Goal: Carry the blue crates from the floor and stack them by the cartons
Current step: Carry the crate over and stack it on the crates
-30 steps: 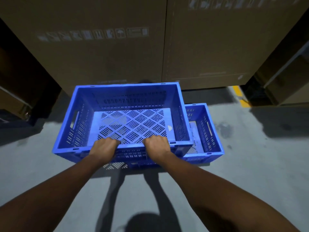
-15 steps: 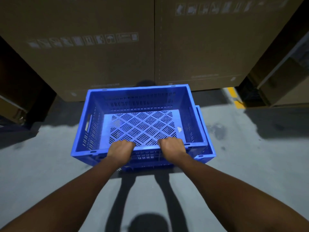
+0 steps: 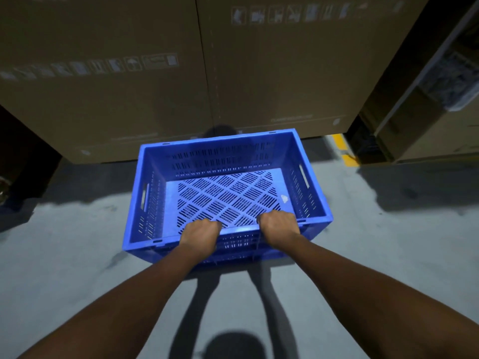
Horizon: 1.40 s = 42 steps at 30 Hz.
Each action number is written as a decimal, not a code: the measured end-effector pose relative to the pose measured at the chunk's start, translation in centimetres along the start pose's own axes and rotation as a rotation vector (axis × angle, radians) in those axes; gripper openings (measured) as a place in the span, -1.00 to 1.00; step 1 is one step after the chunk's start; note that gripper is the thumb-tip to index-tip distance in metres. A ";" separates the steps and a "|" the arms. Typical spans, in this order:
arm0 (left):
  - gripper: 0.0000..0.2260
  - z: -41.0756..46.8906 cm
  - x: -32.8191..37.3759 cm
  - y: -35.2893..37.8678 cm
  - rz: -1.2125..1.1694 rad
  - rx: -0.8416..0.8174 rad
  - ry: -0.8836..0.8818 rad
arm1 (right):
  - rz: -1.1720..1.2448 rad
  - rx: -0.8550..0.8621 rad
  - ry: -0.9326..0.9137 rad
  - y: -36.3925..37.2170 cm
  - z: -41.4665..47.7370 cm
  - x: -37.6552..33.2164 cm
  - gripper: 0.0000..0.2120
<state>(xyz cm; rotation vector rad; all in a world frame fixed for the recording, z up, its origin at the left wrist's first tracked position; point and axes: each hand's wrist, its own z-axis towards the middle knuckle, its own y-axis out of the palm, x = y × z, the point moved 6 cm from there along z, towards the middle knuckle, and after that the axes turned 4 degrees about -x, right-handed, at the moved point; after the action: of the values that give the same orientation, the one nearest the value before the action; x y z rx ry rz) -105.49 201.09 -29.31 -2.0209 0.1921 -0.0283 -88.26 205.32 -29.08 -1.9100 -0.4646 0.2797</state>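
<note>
Head view: the blue crate [image 3: 228, 193], gripped at its 6 o'clock rim by left hand [image 3: 199, 235] and right hand [image 3: 278, 228], has been aligned over the lower crate, nearly stacked.

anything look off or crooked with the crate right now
Nothing stands out. The blue crate looks intact and empty, its far rim roughly parallel to the cartons behind it. The left hand and right hand both grip its near rim.

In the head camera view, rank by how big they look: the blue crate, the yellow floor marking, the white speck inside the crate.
1. blue crate
2. yellow floor marking, partly hidden, so its full size is unsure
3. white speck
</note>
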 end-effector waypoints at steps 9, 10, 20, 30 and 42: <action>-0.15 0.5 -0.8 1.0 -0.313 -0.176 0.131 | 0.255 -0.063 -0.116 0.5 0.0 0.5 -0.27; -0.14 0.7 -1.0 1.0 -0.334 -0.141 0.114 | 0.285 -0.045 -0.107 0.5 0.0 0.5 -0.24; -0.29 1.7 -1.8 0.2 -0.234 0.321 -0.194 | 0.174 0.203 0.142 0.8 1.0 0.1 -0.32; -0.35 -9.8 0.4 -12.9 -0.276 0.320 -0.249 | 0.278 0.091 0.157 -12.8 -9.3 -0.3 -0.29; -0.38 -42.9 6.6 -36.4 -0.652 0.589 -0.202 | 0.651 0.447 -0.045 -41.2 -38.6 -2.2 -0.32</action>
<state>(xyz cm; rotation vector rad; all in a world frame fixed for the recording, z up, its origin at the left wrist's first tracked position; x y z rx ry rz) -98.97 177.59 21.84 -1.4094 -0.5498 -0.2592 -82.31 185.60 23.47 -1.5619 0.2019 0.7821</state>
